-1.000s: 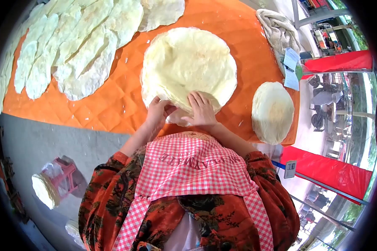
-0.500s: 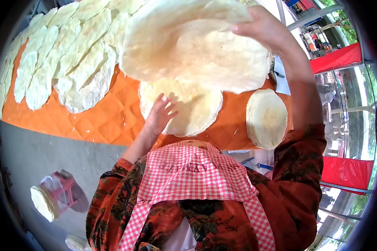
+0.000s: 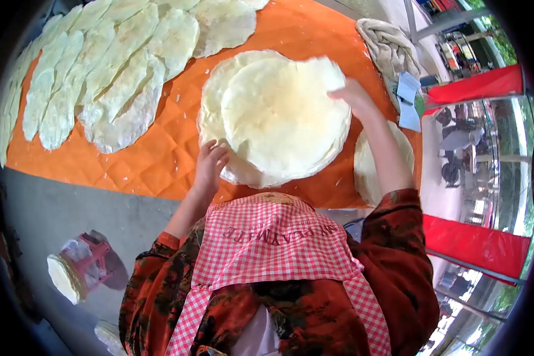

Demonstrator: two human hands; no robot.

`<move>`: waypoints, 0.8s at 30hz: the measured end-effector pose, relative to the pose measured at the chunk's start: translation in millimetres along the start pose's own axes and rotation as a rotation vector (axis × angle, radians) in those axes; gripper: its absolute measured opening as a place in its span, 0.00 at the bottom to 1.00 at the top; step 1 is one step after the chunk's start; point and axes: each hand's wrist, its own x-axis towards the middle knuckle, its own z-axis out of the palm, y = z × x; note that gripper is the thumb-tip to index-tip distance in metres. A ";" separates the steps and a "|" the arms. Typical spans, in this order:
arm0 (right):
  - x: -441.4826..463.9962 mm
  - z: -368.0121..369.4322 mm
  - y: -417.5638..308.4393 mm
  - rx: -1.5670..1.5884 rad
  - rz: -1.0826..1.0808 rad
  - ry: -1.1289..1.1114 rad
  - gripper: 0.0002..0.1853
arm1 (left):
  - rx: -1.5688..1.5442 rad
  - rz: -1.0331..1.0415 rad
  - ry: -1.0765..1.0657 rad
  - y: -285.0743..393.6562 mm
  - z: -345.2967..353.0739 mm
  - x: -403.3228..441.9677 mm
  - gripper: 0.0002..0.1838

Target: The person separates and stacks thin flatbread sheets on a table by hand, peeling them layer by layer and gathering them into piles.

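A round pale flatbread (image 3: pixel 285 113) lies over other flatbreads (image 3: pixel 212 107) in front of me, shifted to the right so that their left edge shows. My right hand (image 3: pixel 353 98) is at its upper right edge, with thumb and fingers closed on that edge. Beside the lower left rim of the breads is my left hand (image 3: pixel 210 167), its fingers apart and slightly curled, the fingertips near the edge. Nothing shows in its palm.
Overlapping flatbreads (image 3: pixel 121 71) cover the left of the orange cloth (image 3: pixel 142 157). At the right are another flatbread stack (image 3: pixel 368 166), a grey towel (image 3: pixel 388 47) and blue paper (image 3: pixel 407 89). A pink stool (image 3: pixel 95 261) stands on the floor, lower left.
My right hand lifted a large flatbread up and right, then came down with it onto the others. My left hand moved off the bread to its lower left edge.
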 end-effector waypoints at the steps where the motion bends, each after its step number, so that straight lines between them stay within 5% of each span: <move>1: 0.8 5.5 -20.5 -0.120 -0.038 -0.011 0.22 | -0.043 -0.062 -0.005 -0.9 1.7 -2.4 0.25; 4: 1.3 36.9 -91.6 -0.313 -0.206 -0.062 0.19 | -0.126 -0.222 -0.052 -15.7 6.4 -6.4 0.15; 5: -2.5 52.2 -122.8 -0.512 -0.239 -0.021 0.18 | -0.192 -0.311 -0.096 -15.6 11.4 -9.3 0.19; 7: 12.2 69.6 -156.2 -0.365 -0.346 -0.128 0.27 | -0.326 -0.486 -0.169 -12.5 27.6 -18.7 0.27; 8: 3.9 70.2 -168.7 -0.306 -0.361 -0.144 0.24 | -0.336 -0.537 -0.100 -9.6 40.2 -23.3 0.34; 11: -28.4 75.8 -228.5 -0.146 -0.407 -0.218 0.17 | -0.506 -0.503 -0.321 -14.3 42.5 -25.6 0.39; 12: -46.7 78.4 -235.1 -0.052 -0.358 -0.063 0.14 | -0.541 -0.522 -0.339 -14.3 44.3 -21.4 0.41; 15: 2.1 36.7 -180.0 0.201 -0.285 -0.025 0.18 | -0.656 -0.406 -0.397 -0.1 45.4 -19.8 0.39; 17: -35.5 32.1 -137.3 0.259 -0.283 -0.043 0.30 | -0.721 -0.303 -0.466 5.7 39.5 -17.2 0.40; 24: -51.5 52.0 162.1 0.649 0.140 0.146 0.26 | -0.824 -0.167 -0.510 -18.7 -8.2 16.1 0.44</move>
